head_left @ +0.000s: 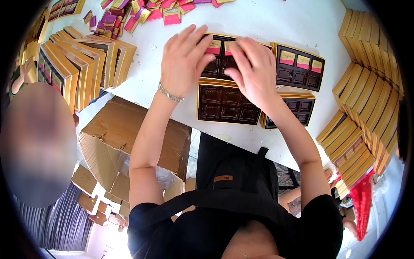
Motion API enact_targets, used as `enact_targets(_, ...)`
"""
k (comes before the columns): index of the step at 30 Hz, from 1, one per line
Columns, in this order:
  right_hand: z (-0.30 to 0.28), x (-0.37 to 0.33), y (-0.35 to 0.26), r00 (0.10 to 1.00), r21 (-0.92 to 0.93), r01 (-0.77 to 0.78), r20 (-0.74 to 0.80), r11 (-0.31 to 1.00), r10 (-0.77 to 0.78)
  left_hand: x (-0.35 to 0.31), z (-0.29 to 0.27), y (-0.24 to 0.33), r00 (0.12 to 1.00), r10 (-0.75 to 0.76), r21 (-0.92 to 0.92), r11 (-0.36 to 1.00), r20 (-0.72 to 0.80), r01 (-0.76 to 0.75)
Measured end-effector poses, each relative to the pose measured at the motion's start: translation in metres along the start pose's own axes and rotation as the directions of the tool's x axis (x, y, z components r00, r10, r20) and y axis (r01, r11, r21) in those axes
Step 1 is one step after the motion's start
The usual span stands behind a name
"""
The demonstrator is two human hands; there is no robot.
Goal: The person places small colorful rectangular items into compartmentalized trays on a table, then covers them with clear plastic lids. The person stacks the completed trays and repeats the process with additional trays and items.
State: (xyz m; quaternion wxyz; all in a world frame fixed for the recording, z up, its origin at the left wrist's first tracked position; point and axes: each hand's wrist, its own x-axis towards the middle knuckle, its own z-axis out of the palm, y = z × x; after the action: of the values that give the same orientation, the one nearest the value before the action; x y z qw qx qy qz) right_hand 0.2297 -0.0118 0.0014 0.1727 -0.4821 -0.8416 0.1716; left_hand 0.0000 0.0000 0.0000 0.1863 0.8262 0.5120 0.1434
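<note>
My left forearm (152, 129) and right forearm (297, 131) reach forward, elbows bent outward. My left hand (182, 64) is back upward, its fingers (199, 34) extended and loosely spread, its thumb (205, 63) angled rightward. My right hand (258, 71) slants inward, its thumb (235, 78) and index finger (241, 58) apart. My two hands are near each other without touching.

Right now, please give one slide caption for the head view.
Left hand and right hand at a dark tray with pink-and-gold packets, beside other trays on a white table.
</note>
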Motion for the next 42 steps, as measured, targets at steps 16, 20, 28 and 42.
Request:
enact_targets(16,-0.005,0.104,0.056,0.933,0.024,0.184,-0.318,0.983,-0.167,0.057,-0.010,-0.012,0.957,-0.042,0.071,0.995,-0.288,0.065)
enact_targets(20,0.010,0.141,0.070,0.958,-0.060,0.237,-0.150,0.970,-0.243,0.116,-0.001,-0.032,0.937,0.116,0.122,0.989,-0.329,-0.079)
enact_targets(28,-0.022,0.119,0.046,0.986,-0.226,-0.141,0.060,0.964,0.158,0.132,0.012,-0.017,0.922,0.059,0.199,0.980,-0.383,0.021)
enact_targets(42,-0.026,0.105,0.080,0.926,-0.067,0.338,-0.152,0.939,-0.345,0.126,0.009,-0.024,0.964,0.203,0.137,0.974,-0.173,-0.181)
